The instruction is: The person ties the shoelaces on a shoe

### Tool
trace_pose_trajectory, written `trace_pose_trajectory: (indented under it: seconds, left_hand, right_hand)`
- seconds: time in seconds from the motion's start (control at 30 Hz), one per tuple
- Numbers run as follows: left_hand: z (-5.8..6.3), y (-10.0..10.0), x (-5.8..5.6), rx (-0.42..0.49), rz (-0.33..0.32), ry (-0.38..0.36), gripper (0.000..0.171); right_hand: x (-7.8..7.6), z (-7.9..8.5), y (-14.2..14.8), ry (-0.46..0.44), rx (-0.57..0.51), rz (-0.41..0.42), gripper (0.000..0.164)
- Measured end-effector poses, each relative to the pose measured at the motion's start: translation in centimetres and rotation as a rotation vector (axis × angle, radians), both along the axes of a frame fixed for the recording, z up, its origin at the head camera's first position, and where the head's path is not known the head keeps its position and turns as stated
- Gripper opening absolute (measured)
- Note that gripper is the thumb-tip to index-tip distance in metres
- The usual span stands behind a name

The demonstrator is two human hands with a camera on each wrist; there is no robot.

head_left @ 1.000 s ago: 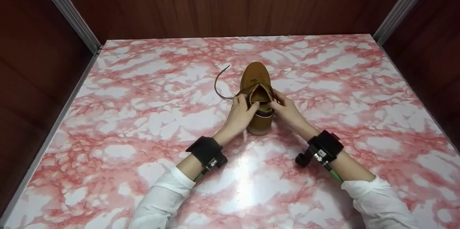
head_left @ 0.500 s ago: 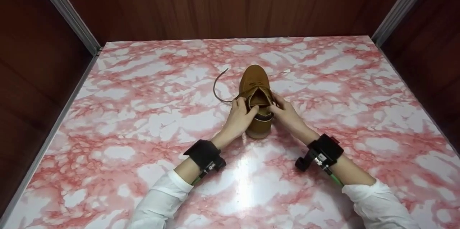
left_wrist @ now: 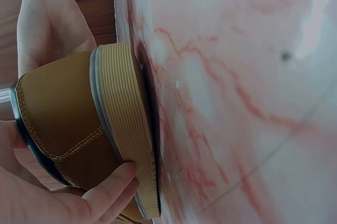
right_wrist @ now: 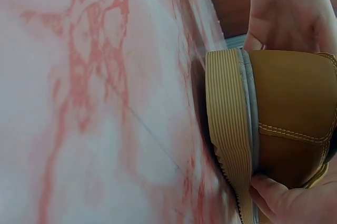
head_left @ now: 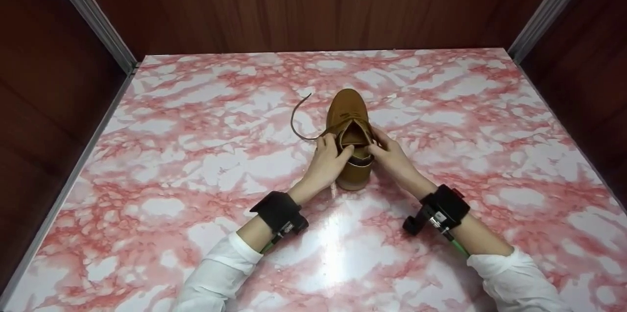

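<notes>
A tan lace-up shoe (head_left: 347,103) stands on its sole with the toe pointing away from the person. On its left side the left hand (head_left: 325,162) grips the collar, thumb over the top edge and fingers along the outer side. The right hand (head_left: 393,157) holds the opposite side of the collar in the same way. A loose brown lace (head_left: 292,121) curves out leftward over the table. In the left wrist view, fingertips (left_wrist: 124,174) press low on the upper, by the ridged sole (left_wrist: 124,103). The right wrist view shows the stitched heel (right_wrist: 287,92) from the other side.
The table (head_left: 205,165) has a red-and-white marbled top. Dark wood panels (head_left: 313,3) rise behind it and at both sides, joined by metal corner posts (head_left: 90,13). Black camera straps (head_left: 279,211) sit on both wrists.
The shoe and both hands have shifted slightly toward the person during the first half second. Since then they have stayed nearly still, with the same hold on the collar.
</notes>
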State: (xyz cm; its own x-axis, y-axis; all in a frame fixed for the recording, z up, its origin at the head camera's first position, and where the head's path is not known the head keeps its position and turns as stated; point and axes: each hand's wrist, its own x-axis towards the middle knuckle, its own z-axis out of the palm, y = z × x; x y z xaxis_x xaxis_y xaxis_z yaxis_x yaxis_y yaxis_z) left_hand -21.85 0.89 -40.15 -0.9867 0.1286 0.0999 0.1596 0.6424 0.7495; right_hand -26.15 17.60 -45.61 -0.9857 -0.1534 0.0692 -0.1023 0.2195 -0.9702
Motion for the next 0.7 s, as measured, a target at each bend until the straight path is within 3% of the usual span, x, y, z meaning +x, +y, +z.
trace_pose_trajectory:
  seconds: [0.2, 0.7]
  left_hand:
    - [0.0, 0.0, -0.1, -0.001, -0.011, -0.002, 0.045]
    - [0.1, -0.1, 0.2, 0.014, -0.007, -0.014, 0.044]
  right_hand:
    - [-1.2, -2.3, 0.0, 0.032, -0.136, -0.036, 0.049]
    - [-1.1, -2.6, -0.1, 0.036, -0.074, -0.088, 0.049]
